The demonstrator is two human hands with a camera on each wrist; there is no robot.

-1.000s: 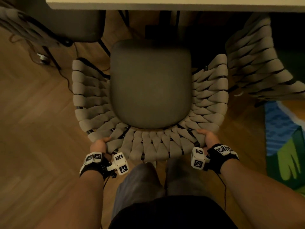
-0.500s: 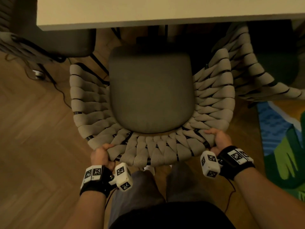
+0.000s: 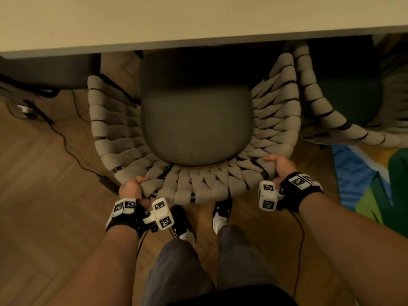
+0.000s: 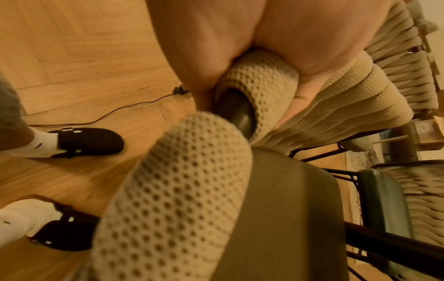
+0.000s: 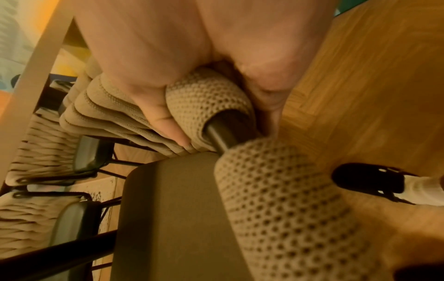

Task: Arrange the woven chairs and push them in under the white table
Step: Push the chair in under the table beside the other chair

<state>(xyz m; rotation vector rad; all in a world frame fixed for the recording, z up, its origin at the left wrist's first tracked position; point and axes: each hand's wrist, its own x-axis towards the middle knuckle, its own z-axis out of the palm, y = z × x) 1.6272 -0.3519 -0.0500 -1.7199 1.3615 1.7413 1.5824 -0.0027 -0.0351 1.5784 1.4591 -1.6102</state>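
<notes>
I have my left hand (image 3: 132, 187) and right hand (image 3: 280, 165) wrapped tight around the back rim of the middle woven chair (image 3: 194, 129), thumbs over the webbing. Its seat front sits under the white counter (image 3: 198, 21) edge, between two neighbouring woven chairs (image 3: 331, 107).

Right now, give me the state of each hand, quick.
Left hand: closed, gripping the back rim of the woven chair.
Right hand: closed, gripping the same rim.
</notes>
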